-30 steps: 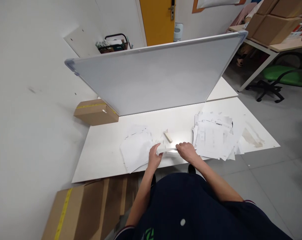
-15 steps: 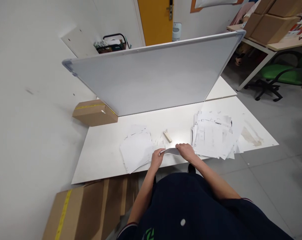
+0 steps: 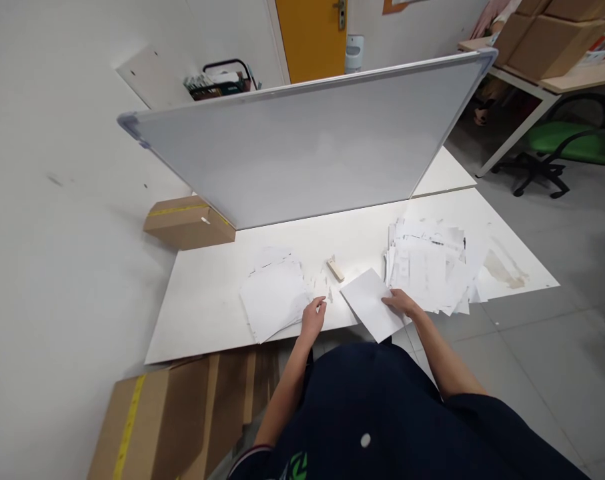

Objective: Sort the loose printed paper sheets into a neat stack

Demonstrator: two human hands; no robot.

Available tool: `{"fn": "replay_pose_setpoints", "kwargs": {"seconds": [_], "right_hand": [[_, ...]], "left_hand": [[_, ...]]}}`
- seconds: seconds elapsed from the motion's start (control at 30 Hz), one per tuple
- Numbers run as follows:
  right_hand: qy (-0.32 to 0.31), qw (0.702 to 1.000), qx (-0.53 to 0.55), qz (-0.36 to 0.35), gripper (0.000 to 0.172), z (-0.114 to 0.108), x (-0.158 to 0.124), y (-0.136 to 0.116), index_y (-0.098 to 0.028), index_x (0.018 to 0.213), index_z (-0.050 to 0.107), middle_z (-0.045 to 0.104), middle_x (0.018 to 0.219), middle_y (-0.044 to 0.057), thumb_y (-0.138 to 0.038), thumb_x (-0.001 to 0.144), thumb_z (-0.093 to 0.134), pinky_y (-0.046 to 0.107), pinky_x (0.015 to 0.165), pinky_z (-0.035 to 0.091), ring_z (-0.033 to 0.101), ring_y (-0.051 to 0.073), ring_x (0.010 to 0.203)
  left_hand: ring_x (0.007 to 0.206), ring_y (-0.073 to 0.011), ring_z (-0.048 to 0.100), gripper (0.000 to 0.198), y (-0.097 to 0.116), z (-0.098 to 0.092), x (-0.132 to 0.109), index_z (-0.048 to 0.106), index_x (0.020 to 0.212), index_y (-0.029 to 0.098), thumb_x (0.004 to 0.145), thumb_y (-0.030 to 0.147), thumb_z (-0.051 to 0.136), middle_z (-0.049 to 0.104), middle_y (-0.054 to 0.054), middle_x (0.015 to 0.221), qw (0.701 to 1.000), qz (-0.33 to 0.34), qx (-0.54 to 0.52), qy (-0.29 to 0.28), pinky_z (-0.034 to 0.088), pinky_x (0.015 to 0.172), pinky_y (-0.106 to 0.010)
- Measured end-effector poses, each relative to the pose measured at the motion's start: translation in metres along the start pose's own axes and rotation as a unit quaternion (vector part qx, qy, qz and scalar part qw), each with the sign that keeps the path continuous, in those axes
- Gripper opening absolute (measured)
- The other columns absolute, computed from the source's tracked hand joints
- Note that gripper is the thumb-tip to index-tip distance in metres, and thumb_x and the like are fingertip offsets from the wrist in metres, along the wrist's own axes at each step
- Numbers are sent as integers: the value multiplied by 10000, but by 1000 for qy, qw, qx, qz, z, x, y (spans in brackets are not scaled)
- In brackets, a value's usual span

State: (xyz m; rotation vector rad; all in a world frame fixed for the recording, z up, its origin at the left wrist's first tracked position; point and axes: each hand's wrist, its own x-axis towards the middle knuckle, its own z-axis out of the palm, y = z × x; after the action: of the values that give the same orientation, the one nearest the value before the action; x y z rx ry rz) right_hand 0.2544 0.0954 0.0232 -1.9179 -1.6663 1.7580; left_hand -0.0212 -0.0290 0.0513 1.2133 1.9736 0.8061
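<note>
My right hand (image 3: 403,303) grips a white sheet of paper (image 3: 373,304) by its right side, thumb on top. The sheet is held tilted over the front edge of the white table. My left hand (image 3: 313,317) holds nothing, its fingers loosely bent and a little apart, close to the right edge of the left paper stack (image 3: 273,300). To the right of the sheet lies a larger, untidy paper stack (image 3: 425,267) with printed marks. A small pale block (image 3: 335,269), perhaps an eraser, rests between the two stacks.
A whiteboard (image 3: 302,150) stands upright across the table (image 3: 202,300). One cardboard box (image 3: 189,223) sits at the table's back left, and larger cardboard boxes (image 3: 182,413) are on the floor at left. A green chair (image 3: 567,143) stands at the far right.
My left hand has let go of the paper. My right hand has moved right with the sheet, which was bent between both hands and now shows flat.
</note>
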Motion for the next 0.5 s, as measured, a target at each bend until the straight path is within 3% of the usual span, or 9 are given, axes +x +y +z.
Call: {"fn": "replay_pose_setpoints", "kwargs": {"seconds": [0.5], "right_hand": [[38, 996, -78, 14, 213, 6, 23, -23, -80, 802, 610, 640, 924, 159, -215, 642, 568, 210, 521, 412, 603, 207, 750]], "left_hand": [[912, -172, 551, 320, 17, 9, 19, 566, 1093, 210, 816, 228, 407, 643, -29, 957, 993, 40, 106, -44, 391, 844, -303]]}}
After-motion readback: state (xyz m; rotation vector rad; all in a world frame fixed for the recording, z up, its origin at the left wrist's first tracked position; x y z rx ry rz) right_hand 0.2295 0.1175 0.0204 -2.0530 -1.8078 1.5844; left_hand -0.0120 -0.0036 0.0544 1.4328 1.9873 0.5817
